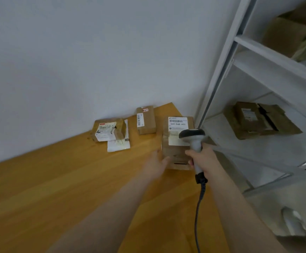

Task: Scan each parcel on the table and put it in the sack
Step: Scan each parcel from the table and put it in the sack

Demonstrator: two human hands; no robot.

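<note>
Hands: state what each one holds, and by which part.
Right hand grips the barcode scanner by its handle. Left hand holds nothing, open beside the labelled cardboard parcel.

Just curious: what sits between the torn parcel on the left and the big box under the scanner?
In the head view, a smaller brown box stands there, set slightly farther back; otherwise bare table.

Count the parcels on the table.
4: a large box below the scanner, a small box behind it, a torn box farther left, and a white packet beside that one. More could lie outside the frame.
</note>
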